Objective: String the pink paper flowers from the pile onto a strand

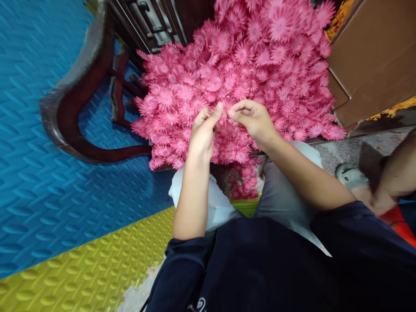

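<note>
A big heap of pink artificial flower heads (247,73) fills the middle and top of the view. My left hand (204,130) is raised over the heap's near edge, fingers curled and thumb pressed against them in a pinch. My right hand (253,119) faces it, fingertips pinched close to the left thumb. Both hands meet over pink petals (225,113); what sits between the fingers blends with the heap. My knees in light grey trousers (279,195) are just below the heap.
A dark wooden chair (81,130) stands at the left on blue foam floor mats (39,173); a yellow mat (97,264) lies nearer. A brown cardboard box (373,56) is at the upper right. Another person's arm (396,173) and shoe (351,175) are at the right edge.
</note>
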Demonstrator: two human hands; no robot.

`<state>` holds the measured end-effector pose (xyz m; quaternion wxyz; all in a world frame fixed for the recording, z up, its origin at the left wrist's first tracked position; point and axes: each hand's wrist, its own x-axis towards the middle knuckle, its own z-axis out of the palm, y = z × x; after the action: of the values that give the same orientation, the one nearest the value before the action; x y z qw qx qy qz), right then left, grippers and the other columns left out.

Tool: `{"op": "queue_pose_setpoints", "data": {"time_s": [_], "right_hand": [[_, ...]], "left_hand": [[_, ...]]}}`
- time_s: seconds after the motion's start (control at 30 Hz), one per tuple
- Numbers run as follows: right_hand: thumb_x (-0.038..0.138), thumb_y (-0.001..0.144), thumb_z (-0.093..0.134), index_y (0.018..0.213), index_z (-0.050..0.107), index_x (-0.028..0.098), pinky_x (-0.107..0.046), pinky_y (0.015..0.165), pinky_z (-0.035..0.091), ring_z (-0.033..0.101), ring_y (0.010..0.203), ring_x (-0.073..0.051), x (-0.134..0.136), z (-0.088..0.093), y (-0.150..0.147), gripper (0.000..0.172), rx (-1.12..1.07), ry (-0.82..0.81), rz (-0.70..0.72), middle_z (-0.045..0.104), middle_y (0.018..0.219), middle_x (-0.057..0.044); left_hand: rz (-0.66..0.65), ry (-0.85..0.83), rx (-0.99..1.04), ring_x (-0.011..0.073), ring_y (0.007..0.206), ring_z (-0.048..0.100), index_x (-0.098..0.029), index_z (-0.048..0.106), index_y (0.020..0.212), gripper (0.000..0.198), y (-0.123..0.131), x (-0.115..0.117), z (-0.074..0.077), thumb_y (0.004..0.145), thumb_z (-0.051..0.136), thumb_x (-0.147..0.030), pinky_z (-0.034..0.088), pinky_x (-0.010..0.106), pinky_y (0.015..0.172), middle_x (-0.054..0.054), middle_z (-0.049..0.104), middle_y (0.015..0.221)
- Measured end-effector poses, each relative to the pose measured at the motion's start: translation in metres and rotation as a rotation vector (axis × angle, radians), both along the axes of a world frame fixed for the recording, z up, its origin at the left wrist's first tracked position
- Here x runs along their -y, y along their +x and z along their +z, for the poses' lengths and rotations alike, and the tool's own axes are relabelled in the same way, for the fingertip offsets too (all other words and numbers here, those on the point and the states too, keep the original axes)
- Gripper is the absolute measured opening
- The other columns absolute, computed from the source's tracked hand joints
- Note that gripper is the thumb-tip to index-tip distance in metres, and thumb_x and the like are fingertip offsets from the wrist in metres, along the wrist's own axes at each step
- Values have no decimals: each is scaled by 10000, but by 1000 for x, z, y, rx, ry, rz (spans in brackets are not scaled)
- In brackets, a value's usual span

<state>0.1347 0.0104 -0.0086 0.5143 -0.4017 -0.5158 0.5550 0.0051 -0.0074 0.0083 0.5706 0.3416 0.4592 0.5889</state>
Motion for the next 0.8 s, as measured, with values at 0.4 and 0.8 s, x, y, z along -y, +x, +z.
{"op": "queue_pose_setpoints", "data": {"time_s": [0.4, 0.8], "right_hand": [[402, 708, 731, 761, 600, 198, -258, 688, 493, 580, 743, -98, 1, 4, 3, 247, 19, -121, -101, 657, 809, 2], [305, 826, 622, 947, 625, 214, -242, 615, 456, 560, 689, -75, -22, -12, 33, 152, -69, -341, -108, 663, 973, -1]], "left_hand": [[87, 60, -159, 105, 602, 492, -190, 429, 619, 516, 1, -8, -11, 727, 607, -662, 373, 251, 560, -21, 347, 596], [216, 69, -138, 117, 663, 537, -203, 494, 683, 525, -16, -9, -1, 686, 585, -719, 418, 244, 577, 4, 508, 666]]}}
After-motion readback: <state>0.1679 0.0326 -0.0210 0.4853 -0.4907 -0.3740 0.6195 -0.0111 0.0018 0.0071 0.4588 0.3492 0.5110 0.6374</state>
